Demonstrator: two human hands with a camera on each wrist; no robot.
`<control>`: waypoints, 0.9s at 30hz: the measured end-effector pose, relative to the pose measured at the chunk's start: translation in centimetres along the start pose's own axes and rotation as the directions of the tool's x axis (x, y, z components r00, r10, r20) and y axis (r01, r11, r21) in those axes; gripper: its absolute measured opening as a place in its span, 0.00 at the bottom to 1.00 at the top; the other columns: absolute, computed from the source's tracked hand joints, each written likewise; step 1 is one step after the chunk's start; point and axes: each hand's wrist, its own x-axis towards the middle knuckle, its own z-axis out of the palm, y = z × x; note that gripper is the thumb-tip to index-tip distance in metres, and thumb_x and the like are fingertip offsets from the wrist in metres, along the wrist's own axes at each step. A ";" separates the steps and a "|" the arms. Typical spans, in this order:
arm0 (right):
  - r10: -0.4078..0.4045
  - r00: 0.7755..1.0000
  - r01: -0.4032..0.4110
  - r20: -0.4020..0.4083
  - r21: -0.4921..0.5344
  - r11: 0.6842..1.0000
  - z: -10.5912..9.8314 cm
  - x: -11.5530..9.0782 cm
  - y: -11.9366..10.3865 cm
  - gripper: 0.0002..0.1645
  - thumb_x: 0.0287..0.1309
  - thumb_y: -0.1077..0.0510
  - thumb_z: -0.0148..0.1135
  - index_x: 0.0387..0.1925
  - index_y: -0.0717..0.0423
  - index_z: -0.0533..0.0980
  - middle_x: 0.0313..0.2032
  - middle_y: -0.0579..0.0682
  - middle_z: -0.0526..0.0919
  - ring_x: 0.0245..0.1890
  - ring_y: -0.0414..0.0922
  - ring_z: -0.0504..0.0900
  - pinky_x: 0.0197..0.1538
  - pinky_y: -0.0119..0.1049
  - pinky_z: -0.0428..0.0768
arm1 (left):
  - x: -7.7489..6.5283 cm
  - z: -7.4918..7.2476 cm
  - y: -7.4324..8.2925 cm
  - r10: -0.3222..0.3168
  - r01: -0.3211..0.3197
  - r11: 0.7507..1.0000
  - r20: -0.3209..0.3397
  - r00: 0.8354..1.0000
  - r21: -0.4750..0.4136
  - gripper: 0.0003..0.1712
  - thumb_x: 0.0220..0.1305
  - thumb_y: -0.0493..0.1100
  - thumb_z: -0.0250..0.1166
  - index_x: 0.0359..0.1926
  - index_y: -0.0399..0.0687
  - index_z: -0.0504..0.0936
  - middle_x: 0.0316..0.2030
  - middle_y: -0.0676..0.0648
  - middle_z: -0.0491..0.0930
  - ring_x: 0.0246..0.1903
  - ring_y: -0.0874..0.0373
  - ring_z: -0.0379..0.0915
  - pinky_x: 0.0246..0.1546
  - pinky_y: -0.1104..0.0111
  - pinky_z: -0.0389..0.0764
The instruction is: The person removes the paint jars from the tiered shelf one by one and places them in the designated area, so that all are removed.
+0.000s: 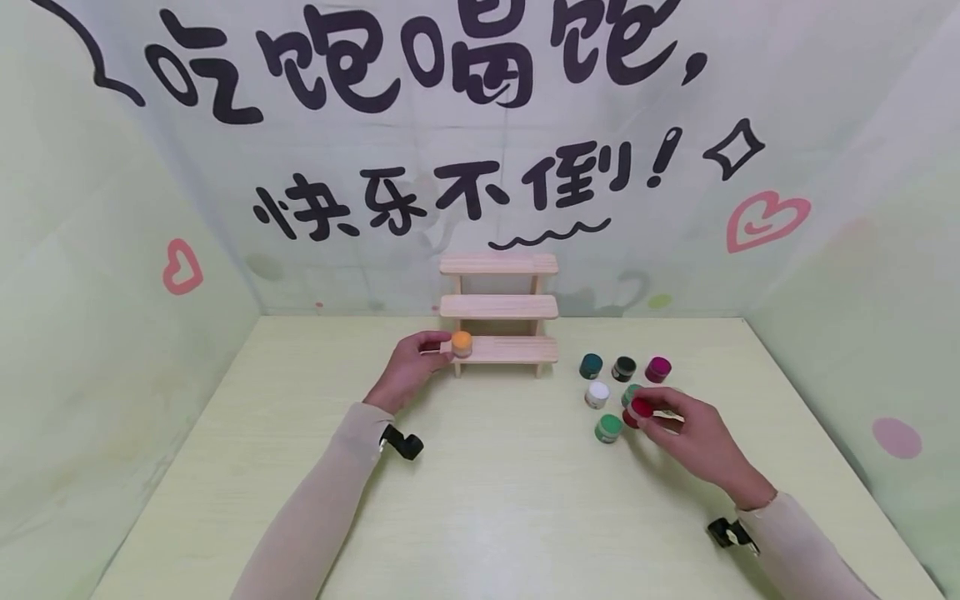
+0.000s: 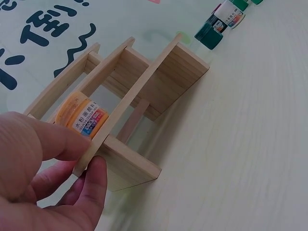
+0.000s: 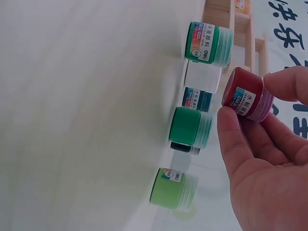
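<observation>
My left hand (image 1: 408,367) is at the left end of a three-step wooden rack (image 1: 510,350), pinching the end of its lowest board, as the left wrist view shows. An orange paint jar (image 2: 83,115) sits upright on that board beside the fingers. Over on the right, my right hand (image 1: 693,433) pinches a red paint jar (image 3: 244,94) between thumb and fingers, held up off the table. Below and around it stand a green jar (image 1: 608,428), a white jar (image 1: 597,395) and another green jar (image 3: 185,126), partly hidden by the red one in the head view.
Behind these are a teal jar (image 1: 591,366), a black jar (image 1: 623,369) and a magenta jar (image 1: 658,370). A light green jar (image 3: 167,188) shows in the right wrist view. A printed cloth wall (image 1: 360,275) rises behind the rack along the table's (image 1: 480,500) back edge.
</observation>
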 end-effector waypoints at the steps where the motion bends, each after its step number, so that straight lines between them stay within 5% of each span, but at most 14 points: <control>1: 0.001 1.000 -0.001 0.004 0.002 1.000 -0.1 0.0 0.1 0.22 0.67 0.62 0.71 0.61 0.60 0.80 0.53 0.58 0.87 0.48 0.27 0.84 0.50 0.21 0.85 | 0.0 0.0 0.0 -0.001 0.001 1.000 0.003 1.000 -0.007 0.26 0.68 0.36 0.70 0.66 0.43 0.80 0.60 0.40 0.75 0.53 0.51 0.72 0.52 0.66 0.80; 16: 0.025 0.994 -0.022 0.109 -0.030 0.999 -1.2 -0.4 1.2 0.22 0.64 0.66 0.71 0.59 0.63 0.81 0.54 0.56 0.87 0.47 0.30 0.84 0.49 0.32 0.90 | 0.1 0.1 0.1 0.012 -0.012 1.000 -0.009 1.000 -0.008 0.25 0.67 0.35 0.72 0.65 0.41 0.81 0.57 0.40 0.76 0.52 0.51 0.71 0.48 0.67 0.80; 23: 0.057 0.988 -0.046 0.141 -0.080 0.996 -1.2 -0.4 1.6 0.22 0.63 0.66 0.72 0.58 0.63 0.81 0.52 0.56 0.87 0.50 0.51 0.87 0.48 0.39 0.91 | 0.1 0.0 0.1 0.002 -0.002 1.000 -0.005 1.000 -0.030 0.25 0.67 0.34 0.72 0.64 0.41 0.81 0.58 0.40 0.76 0.52 0.51 0.71 0.51 0.66 0.80; 27: 0.066 0.987 -0.051 0.146 -0.103 0.993 -1.1 -0.6 1.8 0.21 0.62 0.66 0.72 0.57 0.62 0.82 0.51 0.54 0.87 0.50 0.53 0.86 0.47 0.39 0.91 | 0.0 -0.1 0.0 -0.007 0.007 0.999 -0.002 1.000 -0.031 0.25 0.68 0.34 0.71 0.65 0.42 0.81 0.59 0.40 0.75 0.53 0.50 0.72 0.52 0.66 0.81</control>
